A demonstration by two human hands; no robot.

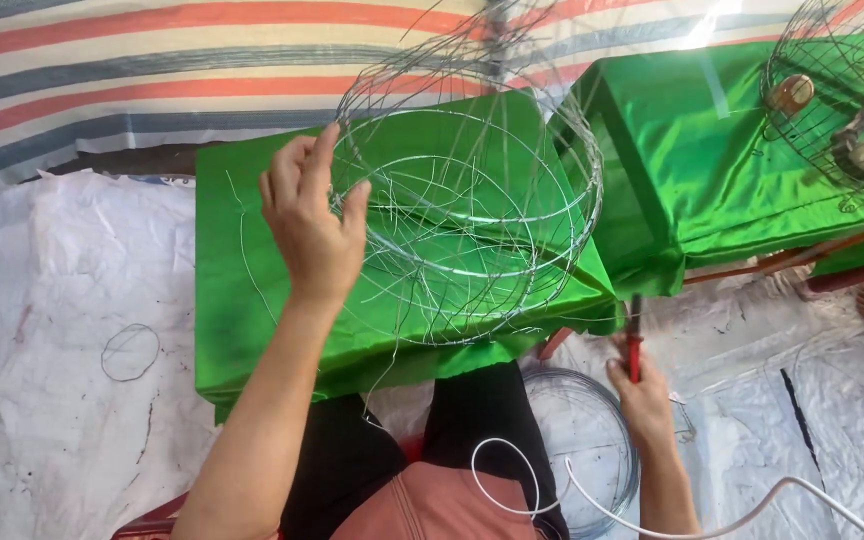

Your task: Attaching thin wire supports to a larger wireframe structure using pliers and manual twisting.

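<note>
Closest to the camera, a white cable (512, 470) loops across the person's lap, above dark trousers and a reddish garment. Just to the right, a coil of thin wire (592, 450) lies on the white sheeting (42, 330) that covers the floor. The right hand (644, 392) is low beside that coil, fingers clenched around the red handles of a pair of pliers (634, 338), which point upward toward the edge of the green cloth.

Farther out, the left hand (314, 222) is raised over the tabletop (242, 300), which is draped in shiny green fabric. Its thumb and fingertips pinch the near-left rim of a wire frame (472, 200), grasping it lightly rather than wrapping around it. The frame is a round, basket-like cage of bare silver wire: several concentric hoops stacked one above another, wider in the middle and narrowing toward the top, joined by thin struts that run up the sides. Many loose wire ends stick out at odd angles (it looks rather ragged along the lower rim). It stands on the green tabletop, roughly at its centre and toward the right edge, with the green showing through every gap.

A small wire ring (130, 352) lies on the sheeting to the left, well apart from the rest.

Beyond, a second green-draped table (692, 150) stands to the right, carrying a darker wire cage (842, 100) at the top right corner. A striped tarpaulin (152, 70) in orange, grey and cream fills the background.
</note>
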